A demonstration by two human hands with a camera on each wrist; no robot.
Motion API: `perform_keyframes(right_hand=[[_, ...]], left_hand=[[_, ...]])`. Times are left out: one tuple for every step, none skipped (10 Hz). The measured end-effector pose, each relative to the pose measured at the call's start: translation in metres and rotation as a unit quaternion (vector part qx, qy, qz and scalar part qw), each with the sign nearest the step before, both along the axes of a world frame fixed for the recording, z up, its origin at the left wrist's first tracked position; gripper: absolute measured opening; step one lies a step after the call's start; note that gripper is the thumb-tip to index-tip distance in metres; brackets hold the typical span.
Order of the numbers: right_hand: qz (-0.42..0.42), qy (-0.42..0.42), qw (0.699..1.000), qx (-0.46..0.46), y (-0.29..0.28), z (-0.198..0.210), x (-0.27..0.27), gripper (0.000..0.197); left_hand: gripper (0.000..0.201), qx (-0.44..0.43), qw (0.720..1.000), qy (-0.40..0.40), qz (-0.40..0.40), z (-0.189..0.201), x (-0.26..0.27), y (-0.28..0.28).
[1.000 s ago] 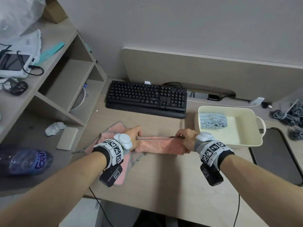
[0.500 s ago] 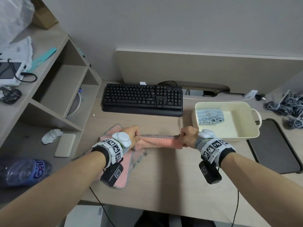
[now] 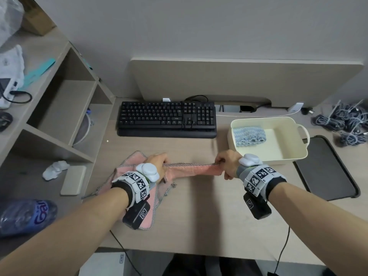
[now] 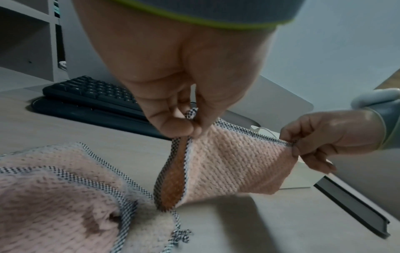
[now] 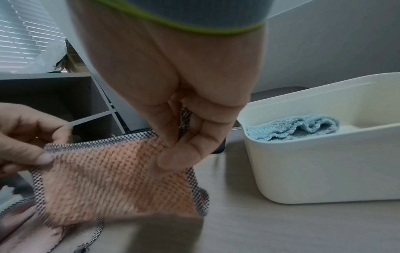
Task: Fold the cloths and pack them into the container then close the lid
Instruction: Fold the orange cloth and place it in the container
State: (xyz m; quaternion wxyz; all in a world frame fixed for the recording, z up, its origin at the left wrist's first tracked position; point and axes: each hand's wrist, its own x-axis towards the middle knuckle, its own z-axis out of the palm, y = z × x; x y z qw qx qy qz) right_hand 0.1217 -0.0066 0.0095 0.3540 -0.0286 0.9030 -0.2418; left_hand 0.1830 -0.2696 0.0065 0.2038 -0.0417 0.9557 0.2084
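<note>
**Pink cloth stretched for the next fold**

With the pink cloth (image 3: pixel 192 169) pinched at its checked hem by the fingers (image 4: pixel 184 127) of the left hand (image 3: pixel 157 166) and of the right hand (image 3: pixel 227 166), held taut between them just above the surface (image 3: pixel 199 212), likely to square the fold. Under the left wrist, a second pink cloth (image 3: pixel 131 172) lying loose. Beyond the right fingers, the open container (image 3: pixel 298 156) with a folded blue cloth (image 3: pixel 249 136) at one end; room beside it. Bare surface nearer the body.
</note>
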Motion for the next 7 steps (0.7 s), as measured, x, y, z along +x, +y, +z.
perform_keyframes(right_hand=[[-0.019,-0.003,1.000,0.007,0.010,-0.007,0.006,0.029],[0.034,-0.006,0.997,0.071,0.023,-0.011,0.015,0.023],[0.137,-0.027,0.972,0.188,0.033,-0.026,0.031,0.025],[0.157,-0.049,0.959,0.230,0.038,-0.052,0.053,0.032],[0.158,-0.060,0.964,0.205,0.048,-0.087,0.068,0.034],[0.163,-0.084,0.960,0.211,0.053,-0.083,0.067,0.026],[0.142,-0.091,0.970,0.174,0.063,-0.085,0.062,0.032]], left_hand=[[0.012,0.021,1.000,-0.007,0.009,-0.001,0.000,0.011],[0.019,0.017,0.998,-0.054,-0.021,-0.013,0.011,0.024],[0.024,-0.008,0.990,-0.130,-0.059,-0.035,0.025,0.040],[0.032,-0.020,0.980,-0.187,-0.069,-0.052,0.042,0.054],[0.035,-0.030,0.972,-0.224,-0.064,-0.063,0.058,0.064],[0.042,-0.031,0.968,-0.241,-0.062,-0.065,0.065,0.066],[0.054,0.033,0.971,-0.236,0.010,-0.058,0.066,0.067]])
